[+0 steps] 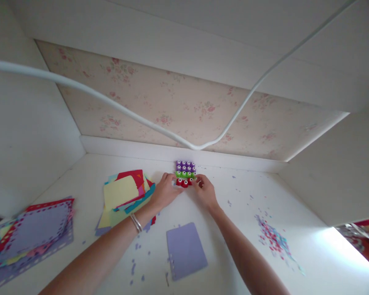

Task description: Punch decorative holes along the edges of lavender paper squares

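Observation:
Small craft paper punches stand in tight rows against the back of the white table. Purple punches (186, 166) form the rear rows, green punches (183, 174) come before them, and red punches (185, 183) make the front row. My left hand (167, 191) curves around the left end of the red row, its thumb along the front. At the right end, my right hand (205, 190) has bent fingers against the last red punch. Closer to me lies a purple sheet of paper (187, 250) with small holes along its left edge.
Coloured paper sheets (120, 192) are piled beside my left forearm. Farther left is a stack of sheets with punched borders (43, 225). Paper confetti (273, 237) is heaped at the right. A white cable (123, 108) hangs across the view before the floral wall (172, 102).

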Available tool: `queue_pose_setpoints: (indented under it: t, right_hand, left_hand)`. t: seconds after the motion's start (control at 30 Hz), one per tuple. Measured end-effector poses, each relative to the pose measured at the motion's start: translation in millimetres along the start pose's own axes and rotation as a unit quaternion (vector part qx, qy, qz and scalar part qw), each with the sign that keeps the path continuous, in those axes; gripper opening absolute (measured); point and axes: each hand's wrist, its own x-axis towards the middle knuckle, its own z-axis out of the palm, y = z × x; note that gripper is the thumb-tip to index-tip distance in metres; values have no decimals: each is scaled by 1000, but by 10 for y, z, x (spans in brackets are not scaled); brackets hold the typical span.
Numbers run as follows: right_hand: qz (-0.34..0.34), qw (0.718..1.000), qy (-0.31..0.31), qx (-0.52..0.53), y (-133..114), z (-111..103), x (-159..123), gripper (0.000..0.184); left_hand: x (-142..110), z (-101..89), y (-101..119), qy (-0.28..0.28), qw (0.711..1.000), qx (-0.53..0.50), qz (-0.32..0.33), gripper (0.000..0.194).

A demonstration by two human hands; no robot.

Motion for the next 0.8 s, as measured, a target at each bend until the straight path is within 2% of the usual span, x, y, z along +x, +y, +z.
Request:
queue_pose_setpoints:
  t: [0.07, 0.17, 0.37, 0.53, 0.67, 0.8]
  right_hand:
    - [-46, 998, -27, -31, 15, 16, -75, 37]
    - [-97, 991, -33, -84, 45, 48, -95, 36]
    - [-91, 991, -18, -93, 88, 27, -77, 32]
    - [-77, 995, -10, -67, 111, 32, -76, 34]
    - [-41, 999, 11, -29, 112, 2, -100, 40]
    - [23, 999, 36, 17, 87, -146, -263, 39]
  left_hand:
    - [-31, 46, 10, -15, 999, 51, -2, 40]
    - [35, 146, 54, -7, 998, 66, -9, 38]
    - [160, 255, 113, 10, 997, 75, -12, 29]
    - [162, 288, 124, 22, 997, 77, -14, 31]
    - [79, 208, 164, 20, 998, 64, -10, 34]
    - [-244, -63, 201, -5, 999, 36, -4, 25]
